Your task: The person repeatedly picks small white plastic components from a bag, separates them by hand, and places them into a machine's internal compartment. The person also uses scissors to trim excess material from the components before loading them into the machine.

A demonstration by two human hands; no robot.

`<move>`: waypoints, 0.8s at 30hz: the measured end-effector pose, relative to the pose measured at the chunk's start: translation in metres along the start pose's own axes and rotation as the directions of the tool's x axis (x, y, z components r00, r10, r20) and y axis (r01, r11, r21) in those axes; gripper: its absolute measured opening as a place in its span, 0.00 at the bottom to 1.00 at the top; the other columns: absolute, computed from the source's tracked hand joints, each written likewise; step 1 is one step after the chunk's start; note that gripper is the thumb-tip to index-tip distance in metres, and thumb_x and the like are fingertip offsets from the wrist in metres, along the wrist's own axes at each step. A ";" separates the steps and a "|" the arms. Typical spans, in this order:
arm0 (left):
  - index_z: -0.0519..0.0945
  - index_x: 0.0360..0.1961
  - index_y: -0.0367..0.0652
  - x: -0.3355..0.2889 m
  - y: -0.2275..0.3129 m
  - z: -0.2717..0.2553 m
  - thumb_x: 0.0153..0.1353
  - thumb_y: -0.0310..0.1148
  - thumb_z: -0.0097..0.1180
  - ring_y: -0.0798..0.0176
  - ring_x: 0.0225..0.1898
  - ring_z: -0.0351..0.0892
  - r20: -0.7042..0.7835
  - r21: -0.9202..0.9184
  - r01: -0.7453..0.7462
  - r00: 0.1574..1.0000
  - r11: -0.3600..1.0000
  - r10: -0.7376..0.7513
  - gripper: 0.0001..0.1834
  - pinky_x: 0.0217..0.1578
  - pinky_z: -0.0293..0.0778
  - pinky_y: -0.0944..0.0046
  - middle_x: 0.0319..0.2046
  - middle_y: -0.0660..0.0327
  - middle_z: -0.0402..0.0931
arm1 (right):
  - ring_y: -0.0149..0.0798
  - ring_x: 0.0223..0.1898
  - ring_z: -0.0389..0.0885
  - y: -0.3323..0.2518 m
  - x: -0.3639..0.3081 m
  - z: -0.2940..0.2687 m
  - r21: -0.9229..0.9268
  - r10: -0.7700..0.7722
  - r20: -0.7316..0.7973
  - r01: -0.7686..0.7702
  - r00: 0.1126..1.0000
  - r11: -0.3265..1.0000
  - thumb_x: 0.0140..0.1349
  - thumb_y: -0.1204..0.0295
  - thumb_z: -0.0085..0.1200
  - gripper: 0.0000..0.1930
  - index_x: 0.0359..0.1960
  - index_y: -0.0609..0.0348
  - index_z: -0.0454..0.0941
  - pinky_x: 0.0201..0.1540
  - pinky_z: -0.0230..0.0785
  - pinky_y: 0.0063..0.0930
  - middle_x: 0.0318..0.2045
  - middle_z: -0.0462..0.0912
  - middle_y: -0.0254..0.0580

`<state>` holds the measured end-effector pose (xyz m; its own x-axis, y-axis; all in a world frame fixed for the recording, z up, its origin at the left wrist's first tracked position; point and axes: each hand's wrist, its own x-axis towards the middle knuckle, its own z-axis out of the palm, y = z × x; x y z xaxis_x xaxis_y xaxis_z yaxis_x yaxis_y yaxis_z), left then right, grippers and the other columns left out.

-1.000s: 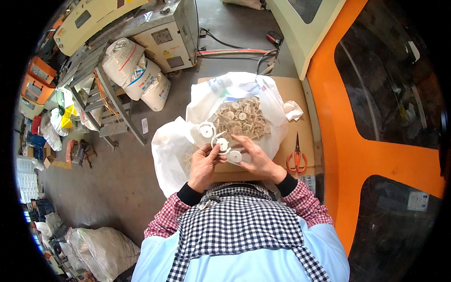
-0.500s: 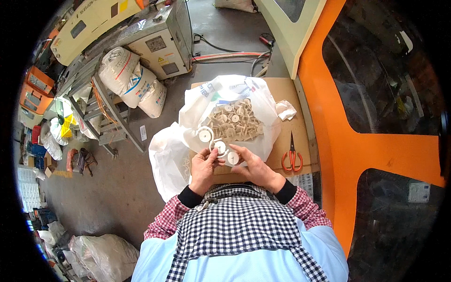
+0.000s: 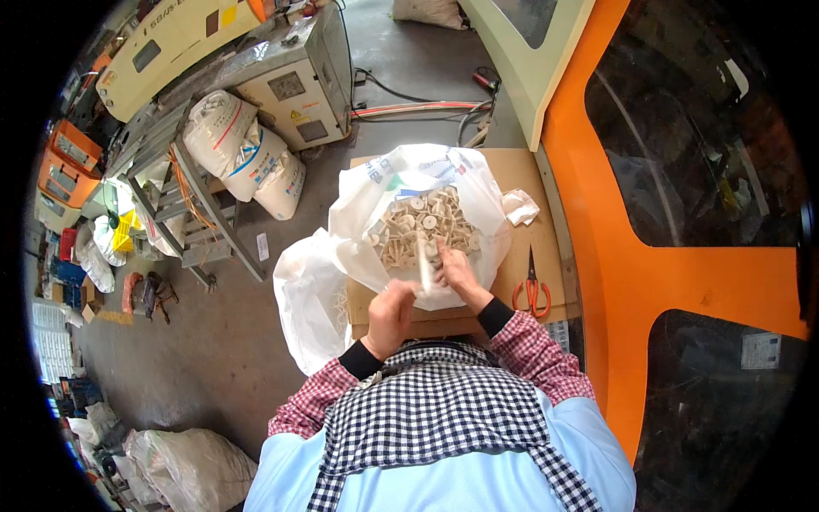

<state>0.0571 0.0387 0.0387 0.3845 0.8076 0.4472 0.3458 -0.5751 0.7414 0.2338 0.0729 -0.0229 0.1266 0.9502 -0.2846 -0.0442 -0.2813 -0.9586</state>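
My right hand [image 3: 458, 271] is closed on a white plastic moulded piece [image 3: 426, 264], seen nearly edge-on and blurred by motion, over the front of an open white plastic bag [image 3: 354, 205]. Close by on the left, my left hand [image 3: 392, 311] is bent into a fist, its fingertips beside the lower end of that piece. What its fingers hold is too blurred to make out. Inside the bag lies a heap of small off-white disc-topped plastic parts [image 3: 426, 213]. A second white bag [image 3: 303, 286] with thin white scraps sits left of my left hand.
Scissors [image 3: 532, 286] with orange handles lie on the cardboard [image 3: 550, 247] to the right, near a crumpled white wrapper [image 3: 519, 206]. An orange machine frame [image 3: 610, 290] rises along the right side. Full sacks [image 3: 247, 154] lean by a metal ladder [image 3: 213, 205] at the left.
The white moulded piece with discs has turned from flat to edge-on. My right hand has moved forward over the bag and closed on it; my left hand has shifted slightly nearer and right.
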 end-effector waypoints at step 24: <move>0.76 0.37 0.37 0.020 -0.020 0.000 0.60 0.24 0.50 0.74 0.20 0.66 0.105 -0.453 0.496 0.855 0.741 -0.508 0.06 0.20 0.63 0.73 0.22 0.66 0.71 | 0.33 0.40 0.74 -0.039 0.007 -0.014 -0.657 -0.583 -0.031 0.423 0.812 0.624 0.63 0.67 0.47 0.15 0.46 0.66 0.70 0.41 0.68 0.25 0.40 0.76 0.43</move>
<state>0.0577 0.0667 0.0329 0.2429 0.9689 -0.0471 0.0595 0.0336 0.9977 0.2507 0.0884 0.0128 0.1590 0.9314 0.3274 0.6771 0.1384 -0.7227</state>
